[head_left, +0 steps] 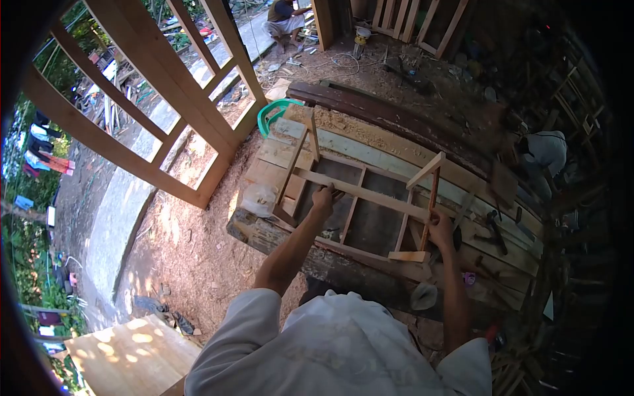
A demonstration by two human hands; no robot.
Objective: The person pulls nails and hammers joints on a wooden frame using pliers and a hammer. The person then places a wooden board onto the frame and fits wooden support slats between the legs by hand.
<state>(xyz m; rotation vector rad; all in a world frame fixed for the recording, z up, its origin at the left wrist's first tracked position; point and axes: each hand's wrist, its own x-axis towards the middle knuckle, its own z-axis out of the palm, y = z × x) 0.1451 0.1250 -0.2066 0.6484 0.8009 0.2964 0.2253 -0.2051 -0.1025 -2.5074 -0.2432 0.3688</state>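
Observation:
A wooden frame (350,219) with crossbars and upright end pieces lies on the plank-topped workbench (271,173). Across it runs a long pale wooden strip (376,196). My left hand (323,200) is closed around the strip near its left part, with a small dark thing by the fingers. At the strip's right end, my right hand (439,230) has its fingers closed beside a thin reddish-brown upright stick (434,188); the exact grip is too small to tell. A short wood piece (409,256) sits at the frame's lower right corner.
A hammer (496,232) and other tools lie on the bench's right side. A clear plastic bag (259,199) rests at its left end, near a green plastic chair (269,117). Large wooden window frames stand at left. One person (285,23) squats far back; another (547,150) bends at right.

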